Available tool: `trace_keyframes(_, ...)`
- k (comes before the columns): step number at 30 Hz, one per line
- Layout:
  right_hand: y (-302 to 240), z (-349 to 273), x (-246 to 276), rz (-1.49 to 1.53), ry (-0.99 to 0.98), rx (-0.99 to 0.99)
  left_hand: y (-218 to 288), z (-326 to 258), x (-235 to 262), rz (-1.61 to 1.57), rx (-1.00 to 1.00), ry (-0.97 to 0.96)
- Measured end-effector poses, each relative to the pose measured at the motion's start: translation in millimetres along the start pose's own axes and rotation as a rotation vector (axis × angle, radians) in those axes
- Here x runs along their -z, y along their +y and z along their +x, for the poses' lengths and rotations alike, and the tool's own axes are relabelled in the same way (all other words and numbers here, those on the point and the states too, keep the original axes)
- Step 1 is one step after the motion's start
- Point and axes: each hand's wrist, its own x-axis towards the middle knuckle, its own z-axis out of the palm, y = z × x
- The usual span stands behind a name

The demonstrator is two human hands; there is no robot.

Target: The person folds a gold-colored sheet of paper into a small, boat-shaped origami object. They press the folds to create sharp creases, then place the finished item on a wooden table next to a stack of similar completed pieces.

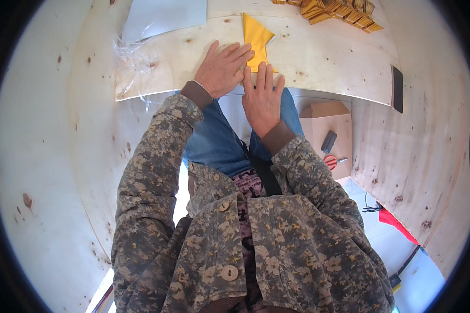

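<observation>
A sheet of yellow paper (256, 37), folded into an angular shape with a tall point at its far end, lies on the pale wooden table (318, 68) near its front edge. My left hand (222, 69) rests flat on the table, its fingertips on the paper's left side. Over the paper's near edge lies my right hand (262, 99), fingers stretched forward and pressing on it. Both hands have their fingers extended, and neither grips anything. The fingers cover part of the paper's near end.
Bundles of folded yellow-brown pieces (339, 13) sit at the far right. A white sheet (164, 18) and crumpled clear plastic (133, 57) lie at the left. Below the table, a cardboard box (324, 117) bears red-handled scissors (333, 162) and a dark block (328, 142).
</observation>
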Motion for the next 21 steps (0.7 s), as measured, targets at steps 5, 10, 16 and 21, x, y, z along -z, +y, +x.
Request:
trace_keyframes(5, 1, -2, 3, 0.016, 0.007, 0.004, 1, -1, -2, 0.019, -0.005, 0.021)
trace_keyframes(10, 9, -3, 13, 0.252, -0.017, -0.011, 4, 0, 2, 0.022, 0.001, -0.009)
trace_keyframes(16, 44, -11, 30, 0.513, 0.298, -0.151, 24, -22, 0, -0.056, 0.008, 0.113)
trace_keyframes(21, 58, -18, 40, 0.733, 0.404, -0.374, 52, -33, 0, -0.004, 0.051, 0.349)
